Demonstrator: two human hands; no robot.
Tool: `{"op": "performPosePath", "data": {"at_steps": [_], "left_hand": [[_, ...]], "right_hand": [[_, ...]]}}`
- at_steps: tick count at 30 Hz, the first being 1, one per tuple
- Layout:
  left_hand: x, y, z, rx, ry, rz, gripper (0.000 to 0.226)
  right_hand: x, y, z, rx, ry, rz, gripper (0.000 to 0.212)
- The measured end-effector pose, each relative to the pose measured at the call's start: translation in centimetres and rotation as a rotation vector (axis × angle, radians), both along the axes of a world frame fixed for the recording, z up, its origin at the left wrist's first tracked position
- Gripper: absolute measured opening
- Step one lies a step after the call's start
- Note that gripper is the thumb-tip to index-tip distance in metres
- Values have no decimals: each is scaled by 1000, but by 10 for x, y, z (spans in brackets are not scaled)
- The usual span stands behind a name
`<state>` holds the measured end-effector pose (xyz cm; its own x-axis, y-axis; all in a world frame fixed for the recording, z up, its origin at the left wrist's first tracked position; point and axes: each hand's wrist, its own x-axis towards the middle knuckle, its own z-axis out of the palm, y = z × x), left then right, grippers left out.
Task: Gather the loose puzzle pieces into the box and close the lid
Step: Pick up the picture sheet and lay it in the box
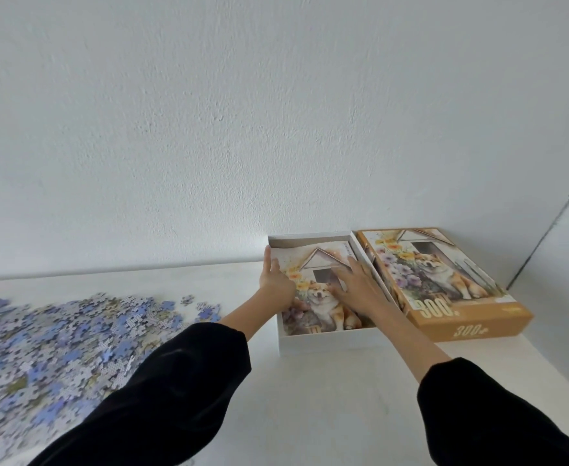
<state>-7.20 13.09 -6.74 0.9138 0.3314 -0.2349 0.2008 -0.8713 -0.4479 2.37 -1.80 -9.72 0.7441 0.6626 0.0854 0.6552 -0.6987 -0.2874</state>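
Box (326, 341) w/ dog print (323, 309) inside; L grip (276, 280), R grip (360, 290) flat-fingered on it

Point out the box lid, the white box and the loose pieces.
box lid (444, 274), head view, its printed top.
white box (326, 341), head view, its near wall.
loose pieces (57, 348), head view, the pile's middle.

"300" twice on the lid (444, 280)

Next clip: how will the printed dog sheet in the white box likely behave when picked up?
The sheet looks paper-thin, so it is probably light and floppy, sagging if lifted by one edge. Its far end seems to ride up against the box wall, suggesting it bends easily.
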Motion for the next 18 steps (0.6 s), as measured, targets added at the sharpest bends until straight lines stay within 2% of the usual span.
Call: {"op": "performPosePath", "data": {"at_steps": [2,5,8,12,16,18], "left_hand": [[3,-4,0,12,-18,-3,62],[3,-11,-4,-20,-137,-69,76],[5,-10,-12,-114,-215,-128,66],[13,-4,-13,-270,-316,-100,46],[22,-2,-15,-390,-274,-49,53],[24,-3,-16,-369,-230,-60,56]], "right_hand": [[1,-1,-4,-38,81,6,42],[1,-1,-5,-3,75,-4,42],[1,2,-3,64,56,-23,40],[8,6,7,108,63,10,52],[14,8,5,76,71,34,57],[16,11,2,49,69,55,59]]}}
